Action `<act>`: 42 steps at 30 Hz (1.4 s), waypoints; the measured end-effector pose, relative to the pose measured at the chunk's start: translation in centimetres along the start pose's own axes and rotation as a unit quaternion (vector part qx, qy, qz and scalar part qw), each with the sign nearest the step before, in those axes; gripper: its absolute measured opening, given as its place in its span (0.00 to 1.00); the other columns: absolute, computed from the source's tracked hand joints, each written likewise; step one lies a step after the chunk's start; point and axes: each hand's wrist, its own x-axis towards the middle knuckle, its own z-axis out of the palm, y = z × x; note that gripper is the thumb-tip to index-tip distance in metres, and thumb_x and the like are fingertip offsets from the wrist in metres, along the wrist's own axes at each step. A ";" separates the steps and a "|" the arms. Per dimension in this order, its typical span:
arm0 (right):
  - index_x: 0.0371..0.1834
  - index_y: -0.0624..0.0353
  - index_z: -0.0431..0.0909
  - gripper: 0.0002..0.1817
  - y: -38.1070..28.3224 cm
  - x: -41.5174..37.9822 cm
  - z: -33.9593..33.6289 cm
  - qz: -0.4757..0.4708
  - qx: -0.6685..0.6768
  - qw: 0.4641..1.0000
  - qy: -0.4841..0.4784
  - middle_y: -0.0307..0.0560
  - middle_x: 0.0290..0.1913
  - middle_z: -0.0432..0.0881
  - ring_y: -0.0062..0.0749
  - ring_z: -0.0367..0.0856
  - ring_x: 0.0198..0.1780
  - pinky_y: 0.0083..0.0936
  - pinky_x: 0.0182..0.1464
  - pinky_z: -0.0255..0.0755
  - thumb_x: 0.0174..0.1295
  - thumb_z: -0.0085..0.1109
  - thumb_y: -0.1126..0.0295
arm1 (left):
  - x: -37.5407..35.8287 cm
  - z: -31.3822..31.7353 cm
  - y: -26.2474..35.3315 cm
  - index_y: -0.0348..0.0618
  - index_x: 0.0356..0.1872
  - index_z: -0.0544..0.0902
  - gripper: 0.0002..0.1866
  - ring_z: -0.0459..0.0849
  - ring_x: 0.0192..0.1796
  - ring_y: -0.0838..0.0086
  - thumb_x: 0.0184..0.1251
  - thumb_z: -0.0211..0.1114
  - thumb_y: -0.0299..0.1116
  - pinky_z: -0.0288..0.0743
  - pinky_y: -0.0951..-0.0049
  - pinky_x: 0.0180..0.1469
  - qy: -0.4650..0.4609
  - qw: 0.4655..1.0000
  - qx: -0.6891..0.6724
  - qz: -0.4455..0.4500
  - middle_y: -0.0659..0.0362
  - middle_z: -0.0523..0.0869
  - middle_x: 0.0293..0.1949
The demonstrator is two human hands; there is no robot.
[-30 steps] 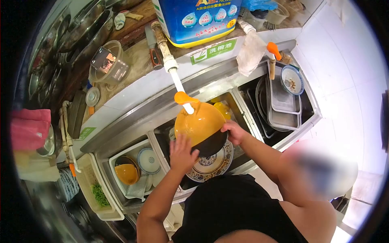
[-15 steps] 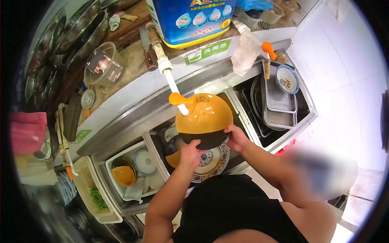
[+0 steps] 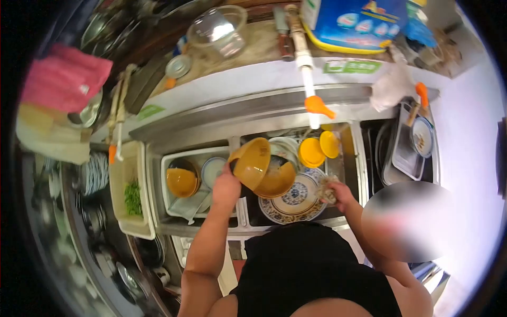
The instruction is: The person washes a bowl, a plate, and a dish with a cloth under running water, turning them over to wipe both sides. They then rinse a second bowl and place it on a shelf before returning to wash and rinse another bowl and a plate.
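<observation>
My left hand (image 3: 226,188) grips the edge of an orange-and-black bowl (image 3: 253,161), tilted above the middle sink basin. Just right of it, a second orange-and-black bowl (image 3: 277,179) lies over a patterned plate (image 3: 297,196) in that basin. At the plate's right edge, my right hand (image 3: 343,195) is closed on a crumpled greyish-brown dishcloth (image 3: 327,190). Two small yellow dishes (image 3: 311,153) sit behind the plate. Above them the white tap with an orange handle (image 3: 319,106) points down.
Left of the basin, a white tub (image 3: 168,207) holds more bowls and a plastic bag. A cream bin (image 3: 121,179) with greens stands further left. Trays (image 3: 406,153) and a bowl fill the right basin. A blue jug (image 3: 351,26) and a knife (image 3: 284,42) are on the ledge.
Both hands held one bowl under the tap; now the left hand alone has it, further left. My right hand has let go of it and holds the dishcloth. The view has shifted left.
</observation>
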 end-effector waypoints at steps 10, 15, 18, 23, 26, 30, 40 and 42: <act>0.51 0.65 0.73 0.16 -0.6 -0.7 -0.4 -0.004 -0.007 1.000 0.021 0.51 0.42 0.82 0.40 0.84 0.41 0.37 0.37 0.82 0.61 0.52 0.73 | 6.9 5.2 -30.7 0.39 0.54 0.75 0.16 0.83 0.47 0.56 0.65 0.55 0.25 0.86 0.55 0.43 0.090 0.568 -0.746 -0.335 0.48 0.80 0.49; 0.52 0.64 0.72 0.16 -0.5 -0.6 0.7 0.009 -0.032 0.997 0.073 0.53 0.44 0.82 0.43 0.85 0.41 0.41 0.36 0.83 0.60 0.50 0.75 | 11.1 9.6 -36.6 0.34 0.53 0.75 0.16 0.85 0.43 0.57 0.68 0.58 0.31 0.87 0.69 0.33 0.103 0.419 -0.794 -0.428 0.48 0.82 0.46; 0.52 0.64 0.73 0.16 -0.2 -0.6 0.3 0.010 -0.037 0.997 0.062 0.53 0.44 0.82 0.43 0.85 0.41 0.42 0.37 0.83 0.60 0.51 0.74 | 11.7 11.7 -36.1 0.33 0.53 0.74 0.20 0.86 0.39 0.56 0.70 0.57 0.40 0.86 0.70 0.31 0.146 0.440 -0.793 -0.395 0.46 0.83 0.43; 0.53 0.64 0.73 0.17 0.8 -1.0 -0.2 0.028 -0.046 0.996 0.070 0.52 0.44 0.83 0.40 0.85 0.42 0.38 0.40 0.83 0.64 0.53 0.68 | 11.0 13.9 -34.2 0.36 0.52 0.74 0.21 0.85 0.35 0.59 0.72 0.53 0.46 0.84 0.69 0.30 0.026 0.556 -0.716 -0.422 0.43 0.83 0.39; 0.53 0.64 0.74 0.17 1.2 -0.9 0.0 0.031 -0.044 0.997 0.063 0.51 0.43 0.83 0.40 0.85 0.41 0.38 0.40 0.83 0.63 0.54 0.67 | 11.1 18.6 -31.1 0.39 0.47 0.78 0.17 0.83 0.29 0.66 0.75 0.48 0.42 0.79 0.70 0.30 -0.103 0.813 -0.559 -0.125 0.53 0.83 0.29; 0.53 0.62 0.73 0.16 1.3 -0.5 0.6 0.043 -0.037 0.997 0.059 0.51 0.45 0.83 0.42 0.85 0.42 0.42 0.39 0.83 0.61 0.52 0.72 | 2.0 14.9 -9.0 0.45 0.42 0.84 0.14 0.85 0.39 0.57 0.63 0.62 0.43 0.78 0.64 0.44 -0.135 0.962 -0.189 0.143 0.52 0.86 0.35; 0.54 0.60 0.74 0.18 -0.3 -1.8 -0.5 0.003 -0.091 0.994 0.054 0.48 0.44 0.82 0.38 0.84 0.41 0.37 0.38 0.84 0.61 0.56 0.68 | 2.5 20.7 -1.3 0.39 0.42 0.84 0.20 0.82 0.48 0.48 0.68 0.55 0.46 0.76 0.51 0.47 -0.369 0.847 0.174 0.340 0.44 0.84 0.44; 0.54 0.60 0.74 0.17 0.6 -1.4 -1.5 -0.003 -0.080 0.995 0.053 0.48 0.44 0.82 0.38 0.84 0.41 0.38 0.38 0.83 0.62 0.55 0.67 | 2.8 20.0 -2.0 0.37 0.45 0.82 0.21 0.81 0.50 0.51 0.74 0.47 0.44 0.73 0.53 0.53 -0.348 0.884 0.139 0.279 0.45 0.83 0.47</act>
